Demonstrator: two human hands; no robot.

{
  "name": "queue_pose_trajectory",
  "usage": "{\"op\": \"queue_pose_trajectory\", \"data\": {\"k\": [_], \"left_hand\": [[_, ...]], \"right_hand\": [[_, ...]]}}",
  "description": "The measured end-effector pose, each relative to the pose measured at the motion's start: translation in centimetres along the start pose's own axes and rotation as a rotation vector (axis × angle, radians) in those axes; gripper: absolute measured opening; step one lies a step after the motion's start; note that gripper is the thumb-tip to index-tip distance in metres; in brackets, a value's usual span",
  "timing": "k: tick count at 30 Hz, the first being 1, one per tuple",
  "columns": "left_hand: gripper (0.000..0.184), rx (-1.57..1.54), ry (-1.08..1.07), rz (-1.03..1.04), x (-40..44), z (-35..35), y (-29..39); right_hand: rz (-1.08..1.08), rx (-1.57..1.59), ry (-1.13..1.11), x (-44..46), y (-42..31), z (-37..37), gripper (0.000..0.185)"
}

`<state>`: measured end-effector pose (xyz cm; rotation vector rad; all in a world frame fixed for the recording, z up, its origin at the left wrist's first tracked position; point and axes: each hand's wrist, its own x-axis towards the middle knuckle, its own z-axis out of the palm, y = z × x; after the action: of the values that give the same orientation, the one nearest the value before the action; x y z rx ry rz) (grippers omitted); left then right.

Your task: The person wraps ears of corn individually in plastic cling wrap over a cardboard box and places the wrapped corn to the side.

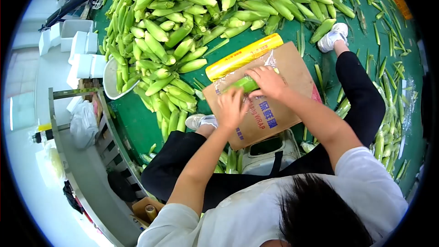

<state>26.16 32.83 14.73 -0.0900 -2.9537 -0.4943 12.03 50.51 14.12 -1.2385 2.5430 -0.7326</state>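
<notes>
A green husked ear of corn (pixel 246 83) lies across a cardboard sheet or box top (pixel 270 121) in front of me, with clear plastic film about it. My right hand (pixel 267 82) is closed over the corn's right end, fingers bent across it. My left hand (pixel 233 107) has its fingers curled on the corn's left end; its fingertips are partly hidden. Just beyond both hands rests a yellow roll of plastic wrap (pixel 244 57) along the far edge of the cardboard.
A big heap of corn (pixel 183 27) covers the green floor (pixel 130 119) beyond the cardboard. Wrapped ears (pixel 386 142) and loose husks (pixel 398 59) lie at the right. A white basin (pixel 111 80), foam boxes (pixel 84 66) and a metal rack (pixel 80 155) stand at the left.
</notes>
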Motion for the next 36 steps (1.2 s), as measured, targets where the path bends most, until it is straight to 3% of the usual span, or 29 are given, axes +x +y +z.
{"op": "queue_pose_trajectory", "data": {"k": [2, 3, 6, 7, 8, 12, 13, 14, 15, 16, 19, 21, 22, 23, 24, 25, 26, 28, 29, 30, 31, 32, 36], "left_hand": [[0.054, -0.157, -0.115, 0.105, -4.1, 1.1, -0.7], [0.036, -0.11, -0.059, 0.054, -4.7, 1.5, -0.6], [0.024, -0.022, 0.053, -0.092, -3.7, 4.3, -3.3], [0.014, -0.073, 0.136, -0.013, -2.6, 3.3, -3.7], [0.012, -0.169, 0.055, 0.021, -2.8, 2.7, -4.7], [0.004, -0.431, -0.194, 0.081, -2.9, -2.7, -7.4], [0.004, -0.463, -0.233, 0.087, -2.0, -3.8, -7.4], [0.006, -0.516, -0.366, -0.072, -0.9, -4.4, -6.7], [0.008, -0.621, -0.393, -0.036, -0.4, -2.7, -7.0], [0.01, -0.723, -0.414, 0.008, 0.5, -0.6, -7.0], [0.014, -0.56, -0.444, 0.389, 4.5, 4.1, -6.0], [0.022, -0.199, -0.405, 0.304, 9.4, 3.1, -4.0], [0.029, -0.128, -0.348, 0.271, 12.2, 4.4, -4.9], [0.037, -0.061, -0.283, 0.188, 15.0, 1.1, -3.5], [0.037, -0.323, -0.09, 0.093, 17.4, 0.2, -4.1], [0.037, -0.428, -0.053, -0.106, 19.6, -0.8, -4.8], [0.033, -0.425, 0.071, -0.148, 21.1, -1.6, -5.9], [0.034, -0.402, 0.094, -0.152, 22.0, -3.8, -6.2], [0.031, -0.442, 0.015, -0.068, 21.8, -3.4, -6.2], [0.033, -0.672, -0.21, -0.062, 21.5, -1.9, -6.1], [0.035, -0.656, -0.298, 0.151, 20.6, 0.8, -6.0], [0.037, -0.638, -0.376, 0.37, 19.8, 3.6, -5.7], [0.044, -0.138, -0.478, 0.456, 12.4, 7.9, -1.5]], "right_hand": [[-0.081, -0.097, 0.0, -0.2, -0.2, 0.7, 0.078], [-0.118, -0.13, 0.003, 0.2, 0.3, 0.9, 0.08], [-0.069, -0.059, -0.001, 0.7, 1.0, 1.3, 0.075], [-0.01, -0.021, -0.015, 0.4, 0.8, 0.6, 0.074], [0.048, 0.016, -0.036, -0.1, 0.7, 0.3, 0.073], [-0.13, -0.069, -0.02, -4.1, 1.2, 0.5, 0.071], [-0.098, -0.017, -0.079, -5.1, 0.4, 0.0, 0.063], [-0.068, -0.005, -0.093, -6.2, -0.6, 0.4, 0.059], [-0.046, -0.002, -0.103, -7.0, -1.4, 0.7, 0.054], [-0.025, -0.005, -0.107, -7.6, -2.1, 0.9, 0.051], [0.039, -0.144, 0.093, -5.9, -3.6, 2.2, 0.034], [0.127, -0.303, 0.243, -2.5, -2.7, 3.8, 0.033], [0.162, -0.341, 0.29, -0.2, -1.4, 4.5, 0.033], [0.174, -0.28, 0.285, 1.5, -0.4, 4.8, 0.034], [0.18, -0.229, 0.3, 3.8, 1.0, 4.5, 0.036], [0.182, -0.185, 0.33, 6.3, 2.0, 3.6, 0.037], [0.22, -0.075, 0.149, 7.6, 1.0, 2.1, 0.041], [0.303, 0.17, -0.254, 6.6, -3.5, -0.4, 0.048], [0.176, 0.019, -0.228, 5.3, -4.0, 0.3, 0.049], [0.059, -0.129, -0.203, 3.7, -4.4, 1.7, 0.049], [-0.054, -0.276, -0.182, 2.4, -4.5, 2.9, 0.05], [-0.038, -0.221, -0.251, 2.1, -4.3, 3.7, 0.051], [0.05, 0.047, -0.622, 1.0, -4.5, 3.3, 0.064]]}}
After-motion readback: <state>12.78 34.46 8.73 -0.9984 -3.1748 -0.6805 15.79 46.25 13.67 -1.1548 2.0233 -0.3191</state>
